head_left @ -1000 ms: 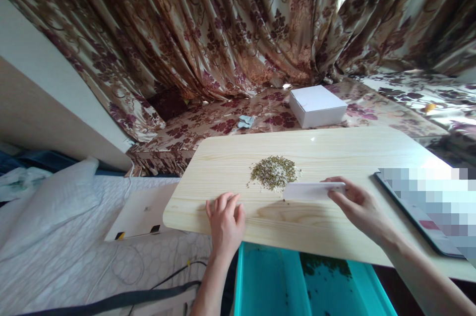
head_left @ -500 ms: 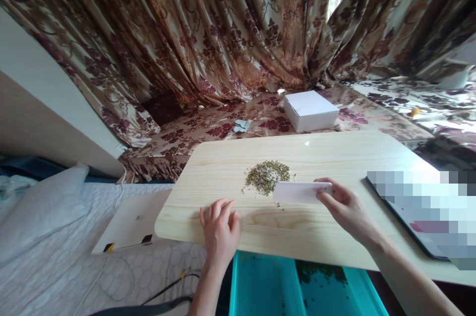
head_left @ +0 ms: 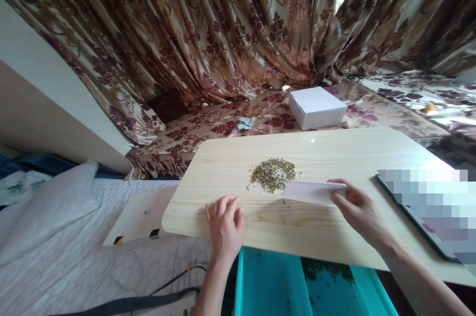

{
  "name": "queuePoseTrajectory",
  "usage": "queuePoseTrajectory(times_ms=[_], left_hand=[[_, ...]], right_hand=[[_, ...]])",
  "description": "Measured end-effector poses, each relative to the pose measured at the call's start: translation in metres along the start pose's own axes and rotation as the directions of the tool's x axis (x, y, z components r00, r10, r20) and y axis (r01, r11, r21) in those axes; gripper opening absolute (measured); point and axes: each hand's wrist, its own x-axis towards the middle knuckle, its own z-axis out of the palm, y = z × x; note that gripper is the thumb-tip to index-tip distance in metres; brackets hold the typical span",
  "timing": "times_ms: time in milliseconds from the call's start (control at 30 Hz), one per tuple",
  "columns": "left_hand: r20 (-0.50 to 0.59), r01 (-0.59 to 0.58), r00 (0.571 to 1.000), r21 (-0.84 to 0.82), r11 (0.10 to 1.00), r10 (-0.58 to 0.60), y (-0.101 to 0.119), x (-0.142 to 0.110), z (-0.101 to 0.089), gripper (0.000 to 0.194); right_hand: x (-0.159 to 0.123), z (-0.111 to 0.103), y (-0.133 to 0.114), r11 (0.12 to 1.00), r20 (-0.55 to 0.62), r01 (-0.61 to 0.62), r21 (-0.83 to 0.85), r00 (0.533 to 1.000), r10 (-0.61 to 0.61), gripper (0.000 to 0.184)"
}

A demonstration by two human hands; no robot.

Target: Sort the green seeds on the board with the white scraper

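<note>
My right hand grips one end of a flat white card-like strip, held tilted just above or on the tabletop. Its far end reaches the lower right edge of a heap of small green beans mixed with white grains. A few loose beans lie beside that end. On the near left part of the table, my left hand rests with its fingers spread, holding nothing, apart from the heap.
Under the near edge of the light wooden table sits a turquoise divided tray, with dark green bits in its right compartment. A dark-edged board, partly pixelated, lies at right. Behind stands a white box near a folded cloth.
The whole view has shifted a little. My right hand and the white strip have drawn slightly rightward from the heap. My left hand stays resting on the table.
</note>
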Motion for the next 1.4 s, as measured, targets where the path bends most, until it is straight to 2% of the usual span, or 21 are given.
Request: queuePoseTrajectory(times_ms=[300,467,733,1000,1133,1267,1400], left_hand=[[0.002,0.003,1.000,0.006,1.000,-0.003,0.000,0.000,0.000,0.025],[0.001,0.001,1.000,0.007,1.000,-0.001,0.000,0.000,0.000,0.025],[-0.006,-0.005,1.000,0.009,1.000,0.005,-0.001,-0.001,0.001,0.025],[-0.020,-0.007,1.000,0.002,1.000,0.007,-0.003,-0.002,0.004,0.026],[-0.019,-0.010,1.000,0.000,1.000,0.010,-0.003,-0.001,0.004,0.026],[-0.014,-0.013,1.000,0.002,1.000,0.013,-0.003,-0.001,0.004,0.026],[-0.006,-0.018,1.000,0.003,1.000,0.018,-0.004,-0.002,0.004,0.027]], right_hand=[[0.011,0.007,0.000,0.997,0.098,0.054,0.047,0.993,-0.058,0.019],[0.017,0.006,0.002,0.999,0.129,0.052,0.000,0.990,-0.051,0.020],[0.020,0.004,-0.001,0.993,0.183,0.118,-0.030,0.977,-0.110,0.015],[0.018,-0.005,-0.003,0.987,0.207,0.136,-0.082,0.971,-0.117,0.014],[0.017,-0.009,-0.007,0.993,0.193,0.102,-0.060,0.977,-0.089,0.013],[0.018,-0.001,-0.013,0.995,0.229,0.093,0.042,0.968,-0.100,0.015],[0.020,0.016,-0.017,0.991,0.354,0.081,0.105,0.928,-0.113,0.014]])
